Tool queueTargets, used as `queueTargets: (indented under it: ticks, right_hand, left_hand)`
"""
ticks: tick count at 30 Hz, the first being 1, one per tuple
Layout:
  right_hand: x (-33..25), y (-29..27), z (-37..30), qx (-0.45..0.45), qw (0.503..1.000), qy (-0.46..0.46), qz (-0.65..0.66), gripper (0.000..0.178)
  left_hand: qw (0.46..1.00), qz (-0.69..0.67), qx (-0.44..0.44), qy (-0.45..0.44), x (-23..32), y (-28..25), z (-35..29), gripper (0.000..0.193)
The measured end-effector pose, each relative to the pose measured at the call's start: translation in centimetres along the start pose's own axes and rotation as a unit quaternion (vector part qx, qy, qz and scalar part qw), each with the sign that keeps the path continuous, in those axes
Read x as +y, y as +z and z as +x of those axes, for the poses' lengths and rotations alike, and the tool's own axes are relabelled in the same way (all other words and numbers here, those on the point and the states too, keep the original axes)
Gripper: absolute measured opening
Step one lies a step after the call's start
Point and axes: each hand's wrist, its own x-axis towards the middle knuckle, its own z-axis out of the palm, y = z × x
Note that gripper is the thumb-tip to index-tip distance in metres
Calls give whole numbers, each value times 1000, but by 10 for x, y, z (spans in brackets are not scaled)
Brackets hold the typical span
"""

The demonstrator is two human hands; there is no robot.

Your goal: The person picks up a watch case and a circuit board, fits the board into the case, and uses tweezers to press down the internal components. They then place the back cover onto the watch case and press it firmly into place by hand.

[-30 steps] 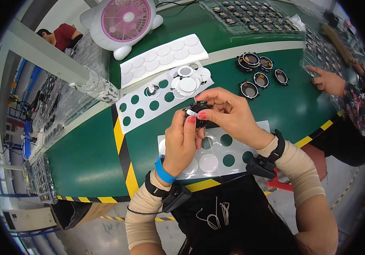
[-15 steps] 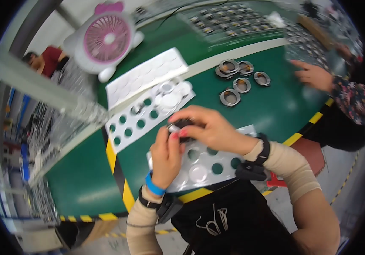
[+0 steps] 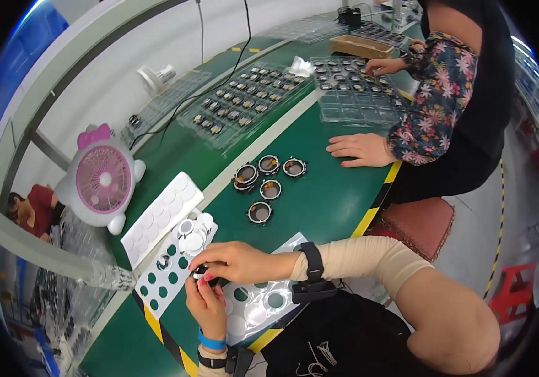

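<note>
Both my hands are closed on one small dark, round part with a light, shiny edge, held above the table; fingers hide most of it. My left hand grips it from below, thumb and fingertips pressed together. From the right, my right hand curls its fingers over the top of the same part. Beneath my hands lies a white sheet with round holes and discs. A second punched sheet is to the left, with several loose white discs piled at its far end.
Several metal-rimmed round parts lie on the green table. A foam sheet with round cuts and a pink-and-white fan stand at left. Clear trays of parts sit farther back. A co-worker's hand rests on the table at right.
My view has swung up and to the right, so the table and my hands appear farther left. More of the co-worker shows. Both my hands still hold the dark part.
</note>
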Motion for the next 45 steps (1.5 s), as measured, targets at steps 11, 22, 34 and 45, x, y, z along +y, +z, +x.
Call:
queueTargets:
  ticks: [11, 22, 34, 45]
  right_hand:
    - [-12, 3, -1, 18, 997, 59, 56, 24]
    - [-10, 0, 1, -4, 993, 71, 96, 26]
    - [-10, -103, 53, 155, 941, -7, -301, 19]
    - [28, -338, 21, 85, 588, 154, -790, 8]
  left_hand:
    - [993, -113, 17, -32, -1, 0, 2, 21]
    - [994, -101, 47, -20, 1, 2, 0, 23]
    - [999, -25, -13, -20, 5, -3, 13, 33]
    - [999, -26, -42, -12, 8, -2, 0, 28]
